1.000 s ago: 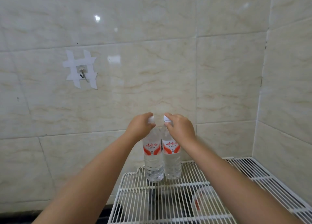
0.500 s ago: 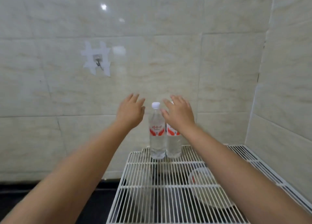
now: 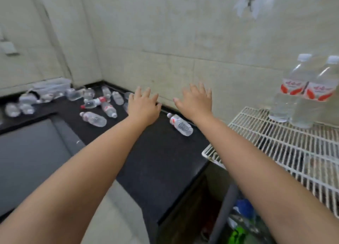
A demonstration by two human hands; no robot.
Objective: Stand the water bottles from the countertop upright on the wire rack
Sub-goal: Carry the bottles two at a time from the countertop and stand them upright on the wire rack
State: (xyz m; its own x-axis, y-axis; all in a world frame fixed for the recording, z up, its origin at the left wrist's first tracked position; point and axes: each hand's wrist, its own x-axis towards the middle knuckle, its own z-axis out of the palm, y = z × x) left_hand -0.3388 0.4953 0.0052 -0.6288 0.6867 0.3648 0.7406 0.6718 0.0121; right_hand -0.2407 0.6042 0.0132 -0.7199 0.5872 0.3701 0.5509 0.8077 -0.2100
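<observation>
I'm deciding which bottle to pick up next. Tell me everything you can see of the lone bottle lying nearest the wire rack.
The bottle is small, clear plastic, seemingly full of water, with a white cap and a white and red label near its neck. It lies on its side on the black countertop, cap pointing toward the back wall, base toward the camera. It sits apart from the other bottles, between the two forearms, just left of the rack's corner. Nothing but the countertop touches it; both hands hover beyond it.

Two upright bottles [image 3: 286, 95] [image 3: 315, 96] on one wire rack [image 3: 275, 142] — about a dozen lying bottles [image 3: 180, 124] on one countertop [image 3: 156, 152].
</observation>
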